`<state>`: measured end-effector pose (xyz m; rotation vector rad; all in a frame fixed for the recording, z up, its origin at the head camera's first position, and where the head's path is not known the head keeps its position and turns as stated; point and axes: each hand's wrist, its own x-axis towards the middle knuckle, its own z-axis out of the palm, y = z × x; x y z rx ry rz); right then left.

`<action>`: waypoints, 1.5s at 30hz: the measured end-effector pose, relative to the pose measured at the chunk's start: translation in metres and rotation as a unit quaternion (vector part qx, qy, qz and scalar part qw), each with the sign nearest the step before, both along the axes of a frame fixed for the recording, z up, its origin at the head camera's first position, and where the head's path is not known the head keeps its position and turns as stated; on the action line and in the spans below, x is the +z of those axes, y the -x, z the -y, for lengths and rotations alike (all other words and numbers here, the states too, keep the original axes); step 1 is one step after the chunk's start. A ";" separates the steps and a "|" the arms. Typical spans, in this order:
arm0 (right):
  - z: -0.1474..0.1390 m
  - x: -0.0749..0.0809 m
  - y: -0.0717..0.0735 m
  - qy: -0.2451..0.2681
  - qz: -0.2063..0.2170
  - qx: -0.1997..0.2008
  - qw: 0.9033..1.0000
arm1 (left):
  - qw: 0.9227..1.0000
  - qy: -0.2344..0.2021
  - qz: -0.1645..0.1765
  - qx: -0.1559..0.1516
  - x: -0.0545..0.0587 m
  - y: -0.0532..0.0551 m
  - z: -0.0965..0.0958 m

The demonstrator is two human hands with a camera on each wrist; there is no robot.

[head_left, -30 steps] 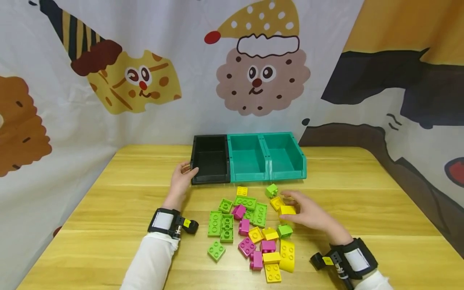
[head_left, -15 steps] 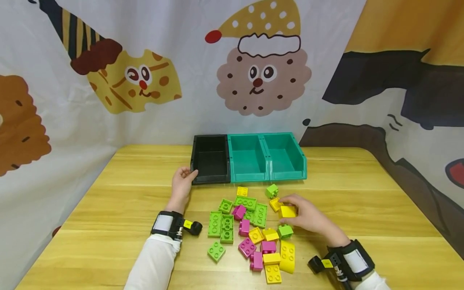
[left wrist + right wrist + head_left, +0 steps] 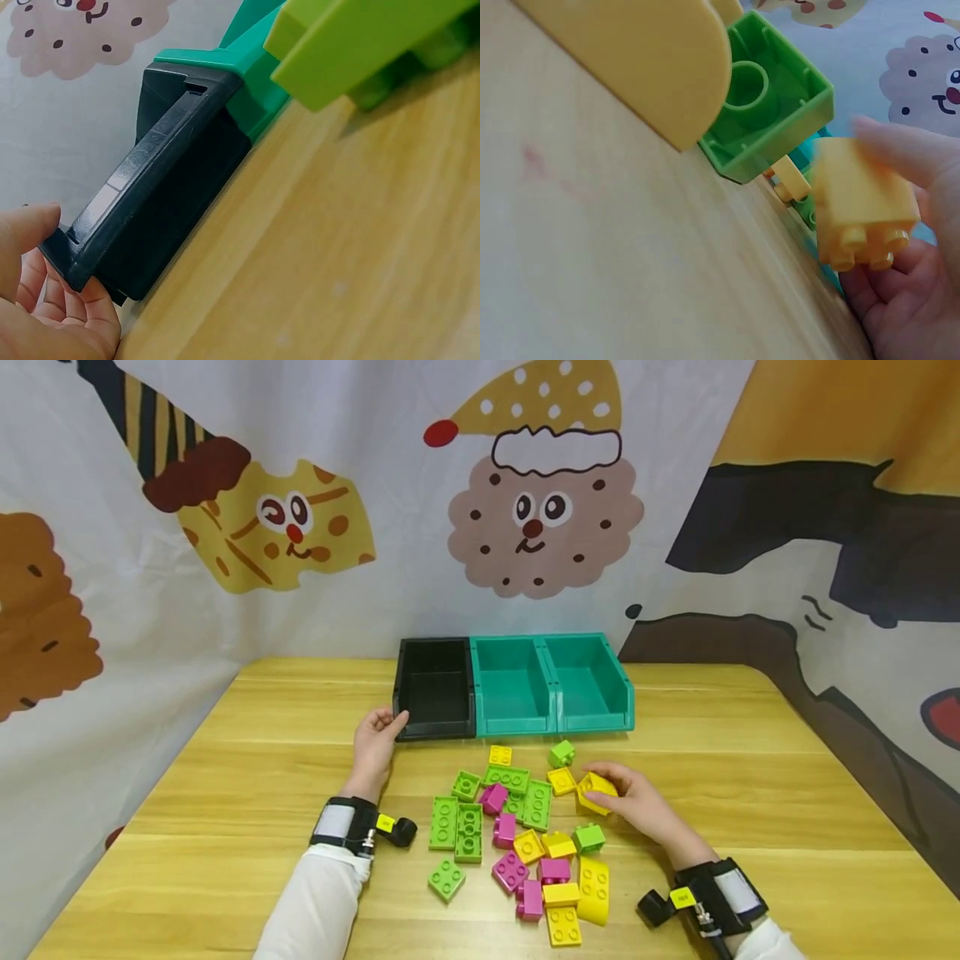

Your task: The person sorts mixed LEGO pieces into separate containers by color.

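Note:
My left hand [image 3: 372,750] grips the front left corner of the black bin [image 3: 435,729]. In the left wrist view, the thumb lies on the bin's rim [image 3: 124,180] and the fingers curl under the corner. My right hand [image 3: 641,799] pinches a yellow toy brick [image 3: 595,793] between thumb and fingers, right of the scattered bricks. Seen from the right wrist, that yellow brick [image 3: 862,184] is tilted, its studs facing the camera. Just left of it lies a flat yellow brick [image 3: 561,782]; a green brick [image 3: 588,838] sits below it.
Two teal bins [image 3: 517,727] adjoin the black bin on its right, in front of a printed curtain [image 3: 330,618]. Loose green bricks [image 3: 444,822], magenta bricks [image 3: 512,872] and yellow bricks [image 3: 564,927] cover the middle of the wooden table [image 3: 247,793].
The yellow brick in my right hand has turned and tilted. The flat yellow brick beside it has shifted slightly left. My left hand stays at the black bin.

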<state>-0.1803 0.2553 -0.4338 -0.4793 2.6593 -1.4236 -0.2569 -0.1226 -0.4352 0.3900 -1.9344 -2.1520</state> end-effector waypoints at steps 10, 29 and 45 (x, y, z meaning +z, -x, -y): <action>-0.001 0.002 0.001 0.015 0.018 -0.081 0.996 | 1.000 -0.008 -0.001 0.004 -0.001 0.000 0.000; 0.001 0.008 0.003 -0.005 -0.007 -0.102 0.995 | 1.000 -0.013 -0.003 -0.001 0.000 -0.001 0.000; 0.003 0.046 0.045 -0.038 -0.104 -0.146 0.983 | 1.000 -0.013 -0.007 0.002 -0.001 -0.002 0.000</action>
